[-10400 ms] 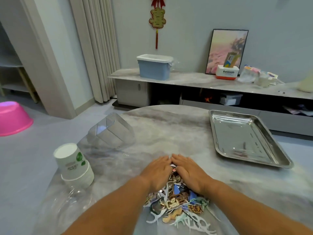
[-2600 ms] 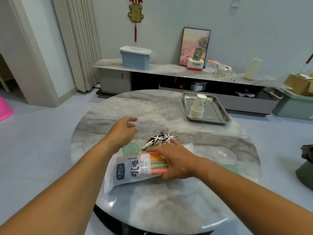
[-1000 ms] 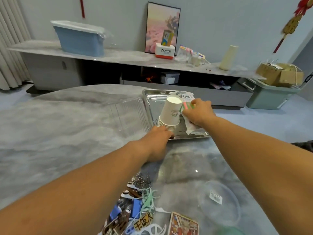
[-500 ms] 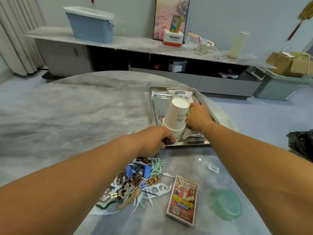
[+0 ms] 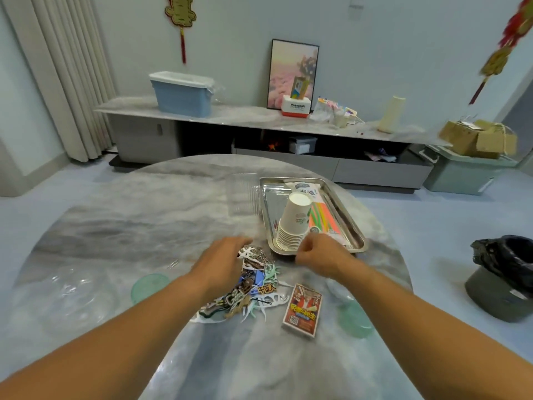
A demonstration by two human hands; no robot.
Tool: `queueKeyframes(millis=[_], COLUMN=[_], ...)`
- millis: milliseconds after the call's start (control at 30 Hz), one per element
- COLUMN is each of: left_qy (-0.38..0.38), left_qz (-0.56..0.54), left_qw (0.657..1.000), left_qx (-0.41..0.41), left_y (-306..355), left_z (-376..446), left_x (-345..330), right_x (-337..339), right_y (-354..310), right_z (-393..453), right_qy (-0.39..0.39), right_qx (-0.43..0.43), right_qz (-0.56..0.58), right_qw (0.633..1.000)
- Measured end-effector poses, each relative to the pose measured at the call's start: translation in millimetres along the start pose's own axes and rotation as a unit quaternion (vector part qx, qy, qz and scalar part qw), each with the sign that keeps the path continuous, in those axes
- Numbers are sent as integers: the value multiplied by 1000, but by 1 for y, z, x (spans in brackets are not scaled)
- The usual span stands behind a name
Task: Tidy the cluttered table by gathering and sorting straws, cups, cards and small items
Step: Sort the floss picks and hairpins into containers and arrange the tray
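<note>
Landmark: the steel tray (image 5: 356, 236) at the far right of the round marble desk (image 5: 150, 226).

Inside the tray, an upturned stack of paper cups (image 5: 294, 223) stands at its near left corner. A packet of coloured straws (image 5: 321, 215) lies lengthwise beside the stack, on its right.

The right hand (image 5: 320, 255) sits at the tray's near edge, just in front of the cup stack. Its fingers are curled in a narrow grip; no object is visible within it.

The left hand (image 5: 222, 264) rests to the near left of the tray, fingers extended in a wide grip, laid over the far end of a pile of small items (image 5: 248, 287). The pile spreads from the tray's near left corner toward the person, mostly to the right of that hand.

A card box (image 5: 302, 310) lies flat in front of the tray, just right of the pile, apart from both hands.

One green lid (image 5: 148, 285) lies left of the pile; another green lid (image 5: 354, 321) lies right of the card box.
</note>
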State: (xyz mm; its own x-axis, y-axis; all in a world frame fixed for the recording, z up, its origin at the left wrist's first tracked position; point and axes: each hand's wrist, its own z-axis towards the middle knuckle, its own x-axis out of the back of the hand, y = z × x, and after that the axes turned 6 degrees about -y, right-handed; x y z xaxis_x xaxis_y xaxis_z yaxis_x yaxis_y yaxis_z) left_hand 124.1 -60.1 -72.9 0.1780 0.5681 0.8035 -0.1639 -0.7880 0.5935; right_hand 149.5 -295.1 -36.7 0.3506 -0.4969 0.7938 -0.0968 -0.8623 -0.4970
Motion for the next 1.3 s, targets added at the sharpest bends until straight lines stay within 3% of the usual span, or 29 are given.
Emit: queueKeyframes(millis=[67, 167, 300, 400, 600, 767, 867, 967, 1100, 1300], left_qy=[8, 19, 35, 45, 62, 71, 73, 72, 78, 73], left_qz=[12, 20, 15, -5, -26, -55, -64, -81, -103, -110], left_qw=[1000, 999, 998, 997, 994, 992, 991, 990, 987, 986], left_qx=[22, 47, 55, 62, 84, 89, 87, 90, 95, 100], left_y=[-3, -8, -11, -17, -33, -32, -31, -27, -31, -38], left_z=[-15, -25, -31, -34, -33, -24, -18, -7, 9, 19], left_x=[-6, -11, -13, -10, -2, 6, 9, 11, 11, 3], right_x=[-1, -11, -34, -30, 49, 98, 111, 121, 136, 136], right_y=[-7, -9, -3, -4, 2, 22, 18, 1, -27, -67], right_z=[-18, -31, -35, -31, -17, 10, 34, 61, 95, 131], right_qy=[-153, -221, -157, -122, -105, 46, 126, 99, 34, 62], right_qx=[-2, -18, 16, 54, 34, 24, 74, 117, 108, 104], right_qz=[-34, -181, -307, -323, -120, 75, 44, 24, 45, 6], right_qw=[988, 958, 939, 937, 987, 996, 988, 988, 993, 993])
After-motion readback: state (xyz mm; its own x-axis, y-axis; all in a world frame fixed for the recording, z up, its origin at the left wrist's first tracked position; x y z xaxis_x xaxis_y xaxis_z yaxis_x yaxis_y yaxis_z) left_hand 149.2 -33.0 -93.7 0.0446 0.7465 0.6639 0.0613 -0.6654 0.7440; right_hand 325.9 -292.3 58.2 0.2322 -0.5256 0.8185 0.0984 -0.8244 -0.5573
